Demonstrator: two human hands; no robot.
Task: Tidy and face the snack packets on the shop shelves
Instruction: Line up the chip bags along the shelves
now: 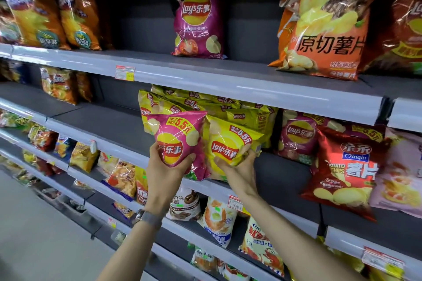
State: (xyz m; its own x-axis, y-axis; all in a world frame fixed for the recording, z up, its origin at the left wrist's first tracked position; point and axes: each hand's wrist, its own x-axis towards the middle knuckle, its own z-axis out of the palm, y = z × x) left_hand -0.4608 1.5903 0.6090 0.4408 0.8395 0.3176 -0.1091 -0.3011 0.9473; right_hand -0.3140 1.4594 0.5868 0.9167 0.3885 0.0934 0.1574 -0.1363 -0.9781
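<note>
— What is grasped by the left grip (pixel 167 167)?

— A pink Lay's packet (pixel 180 137) is grasped from below. The thumb is laid on the front beside the logo, and the fingers are curled round the packet's lower right side. A wristwatch (pixel 146 215) is worn on that wrist.

— And by the right grip (pixel 237 172)?

— A yellow Lay's packet (pixel 230 141) is clasped at its lower edge, with fingers curled over the bottom right corner.

— Where are the two packets found?

— Both are held upright with fronts turned outward, side by side and touching, at the front edge of the middle shelf (pixel 107 121). Whether their bottoms are rested on it cannot be told, since they are hidden by the hands.

— What is seen behind and beside them?

— A leaning pile of yellow packets (pixel 205 104) is stacked just behind. To the right, a purple Lay's packet (pixel 296 137) is stood, and a red Qinqin packet (pixel 344 166) is propped in front of it.

— And above?

— On the upper shelf (pixel 251 68) a magenta Lay's packet (pixel 198 25) is stood alone. It is kept well apart from an orange Qinqin packet (pixel 326 25) at the right and from blurred orange packets (pixel 57 13) at the left. A price tag (pixel 125 72) is fixed to that shelf's front rail.
</note>
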